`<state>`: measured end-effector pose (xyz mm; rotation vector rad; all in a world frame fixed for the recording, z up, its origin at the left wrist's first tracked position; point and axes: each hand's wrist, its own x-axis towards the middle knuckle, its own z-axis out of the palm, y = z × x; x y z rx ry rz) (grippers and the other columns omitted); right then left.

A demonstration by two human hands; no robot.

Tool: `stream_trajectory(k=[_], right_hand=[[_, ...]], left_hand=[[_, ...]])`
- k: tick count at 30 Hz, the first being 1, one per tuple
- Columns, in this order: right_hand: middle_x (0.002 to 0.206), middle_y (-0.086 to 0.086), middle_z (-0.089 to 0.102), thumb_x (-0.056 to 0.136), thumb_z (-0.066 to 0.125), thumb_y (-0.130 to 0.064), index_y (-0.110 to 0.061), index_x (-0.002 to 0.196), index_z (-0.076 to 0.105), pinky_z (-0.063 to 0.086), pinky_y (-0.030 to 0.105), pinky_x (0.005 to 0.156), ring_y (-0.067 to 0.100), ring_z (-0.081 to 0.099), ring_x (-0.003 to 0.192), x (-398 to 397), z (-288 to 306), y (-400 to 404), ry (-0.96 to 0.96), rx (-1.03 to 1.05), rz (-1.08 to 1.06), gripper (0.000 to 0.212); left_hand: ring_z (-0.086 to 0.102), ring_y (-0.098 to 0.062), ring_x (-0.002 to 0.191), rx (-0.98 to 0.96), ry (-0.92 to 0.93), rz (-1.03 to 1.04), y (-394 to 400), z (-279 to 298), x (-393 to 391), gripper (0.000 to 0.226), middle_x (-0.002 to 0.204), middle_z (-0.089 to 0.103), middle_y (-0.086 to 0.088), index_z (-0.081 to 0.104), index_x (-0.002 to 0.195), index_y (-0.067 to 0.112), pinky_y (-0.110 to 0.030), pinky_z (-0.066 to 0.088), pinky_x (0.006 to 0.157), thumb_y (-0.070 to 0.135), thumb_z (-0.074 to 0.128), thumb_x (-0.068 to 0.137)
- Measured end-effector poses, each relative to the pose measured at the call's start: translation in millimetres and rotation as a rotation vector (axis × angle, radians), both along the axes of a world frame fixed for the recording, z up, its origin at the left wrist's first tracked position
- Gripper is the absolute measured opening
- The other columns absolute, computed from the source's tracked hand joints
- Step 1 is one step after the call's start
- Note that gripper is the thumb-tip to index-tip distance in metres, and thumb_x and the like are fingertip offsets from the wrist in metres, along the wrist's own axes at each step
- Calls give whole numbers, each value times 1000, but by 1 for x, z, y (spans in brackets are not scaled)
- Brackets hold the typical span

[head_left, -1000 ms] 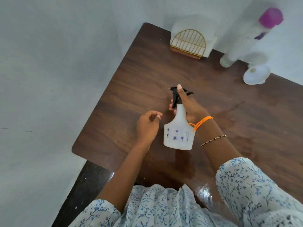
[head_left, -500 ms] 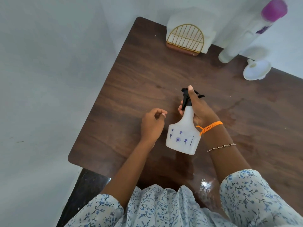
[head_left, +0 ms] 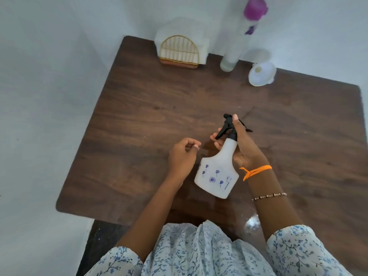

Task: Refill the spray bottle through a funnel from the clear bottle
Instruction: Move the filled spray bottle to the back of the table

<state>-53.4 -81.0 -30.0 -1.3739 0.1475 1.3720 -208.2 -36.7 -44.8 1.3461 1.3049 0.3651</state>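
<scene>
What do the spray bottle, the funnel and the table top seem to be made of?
Spray bottle: likely plastic, matte and milky, with printed purple flowers and a black, probably plastic trigger head.
Funnel: likely white plastic, smooth with a slight sheen.
Table: dark brown wood or wood-look laminate, with visible grain and a glossy reflection near the front edge.

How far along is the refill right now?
Nothing poured yet. The right hand grips the spray bottle, its black head still on; the left hand holds nothing. Left: remove the head, fetch the funnel and clear bottle, then pour.
</scene>
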Motion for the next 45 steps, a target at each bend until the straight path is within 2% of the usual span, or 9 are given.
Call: stream_trajectory(k=[8, 14, 19, 27, 30, 33, 39, 42, 45], right_hand=[[87, 15, 60, 89, 54, -43, -2, 92, 58, 58, 26, 55, 24, 63, 83, 81, -2, -92, 54, -30, -343, 41], [70, 11, 56, 90, 53, -46, -2, 78, 57, 58, 32, 62, 19, 56, 63, 129, -3, -99, -15, -137, -278, 46], [66, 2, 46, 84, 60, -49, -11, 73, 51, 49, 22, 44, 13, 48, 53, 149, -12, -96, -124, -265, -228, 41], [88, 14, 61, 87, 52, -51, -1, 88, 60, 60, 34, 66, 28, 61, 82, 162, 2, -106, -201, -154, -189, 51], [99, 13, 63, 90, 51, -47, -13, 93, 62, 59, 43, 74, 28, 62, 85, 168, 17, -100, -307, -70, -235, 36], [86, 11, 65, 89, 55, -45, -26, 100, 65, 58, 46, 74, 30, 65, 88, 180, 32, -86, -424, -6, -289, 24], [66, 11, 56, 88, 63, -23, -10, 98, 71, 46, 22, 49, 12, 52, 54, 211, 46, -40, -672, 155, -400, 18], [63, 14, 41, 82, 69, -26, 14, 100, 62, 32, 18, 46, 10, 33, 49, 231, 49, -17, -737, 251, -390, 44], [66, 8, 36, 80, 71, -30, 3, 84, 62, 34, 20, 51, 14, 35, 56, 247, 48, 1, -690, 241, -366, 35]], left_hand=[[58, -7, 83, 37, 8, -268, -53, 9, 74, 16, 83, 63, 10, 66, 87, 20, -20, 45, 72, 13, 52, 90], [58, -4, 85, 38, 30, -324, -68, 5, 119, 16, 88, 65, 7, 66, 88, 21, -14, 41, 69, 14, 52, 91], [60, -8, 85, 40, 55, -315, -68, 1, 145, 16, 86, 66, 7, 66, 87, 21, -22, 47, 74, 13, 53, 91], [61, -7, 83, 6, 82, -314, -65, -8, 165, 18, 84, 66, 12, 66, 82, 26, -29, 50, 80, 14, 55, 90], [61, -9, 85, -7, 66, -305, -61, -6, 171, 16, 87, 67, 8, 67, 85, 21, -29, 49, 81, 13, 54, 90], [60, -9, 83, -24, 59, -303, -57, -2, 176, 15, 86, 67, 7, 67, 87, 19, -27, 48, 79, 13, 54, 90], [61, -13, 88, -42, 43, -298, -46, 3, 180, 16, 91, 68, 4, 66, 86, 22, -28, 47, 80, 14, 53, 90], [61, -14, 86, -11, 28, -291, -38, 4, 182, 17, 89, 68, 4, 66, 85, 23, -30, 48, 81, 14, 53, 89], [60, -13, 84, -3, 1, -266, -32, 7, 185, 17, 88, 68, 4, 67, 86, 19, -24, 45, 77, 12, 52, 90]])
